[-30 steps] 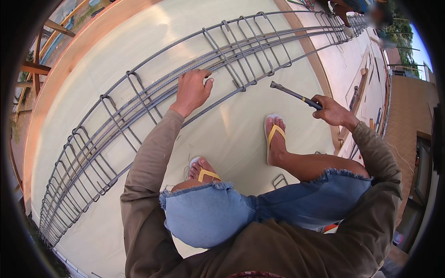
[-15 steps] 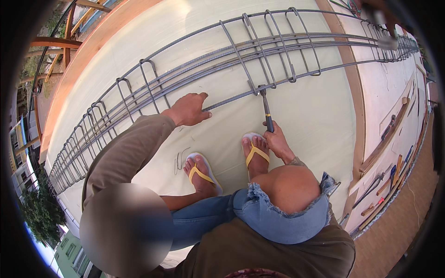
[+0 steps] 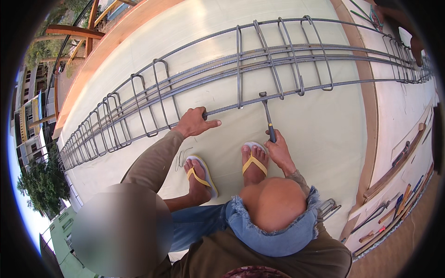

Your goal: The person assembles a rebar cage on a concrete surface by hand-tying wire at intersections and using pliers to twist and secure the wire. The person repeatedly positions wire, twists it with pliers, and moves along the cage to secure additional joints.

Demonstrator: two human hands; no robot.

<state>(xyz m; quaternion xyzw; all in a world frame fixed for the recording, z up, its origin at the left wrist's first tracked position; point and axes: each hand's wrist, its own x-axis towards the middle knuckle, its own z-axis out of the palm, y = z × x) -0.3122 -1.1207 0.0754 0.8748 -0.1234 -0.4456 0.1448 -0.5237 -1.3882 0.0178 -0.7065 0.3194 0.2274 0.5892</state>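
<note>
A long cage of steel reinforcing bars (image 3: 218, 73) with bent rectangular stirrups (image 3: 239, 67) spans the pale sheet ahead of me. My left hand (image 3: 194, 123) is at the near bar (image 3: 229, 108), its fingers curled over it and the thumb held apart. In my right hand (image 3: 279, 147) is the dark handle of a hammer (image 3: 267, 113), with a yellow band below its metal shaft. The hammer's head lies at the near bar, just right of one stirrup; whether they touch I cannot tell. My feet in yellow-strapped flip-flops stand between my hands.
At the top right another person's hand (image 3: 416, 50) is over the cage's far end, near green-handled pliers (image 3: 371, 16). Loose bent stirrups (image 3: 330, 209) lie by my right knee. Several tools and wood strips (image 3: 394, 148) lie right. A wooden edge (image 3: 104, 53) runs along the left.
The stirrup left of the hammer was slanted and now stands nearly straight across the bars. The hammer head has come off that stirrup's foot. My left fingers have curled onto the near bar.
</note>
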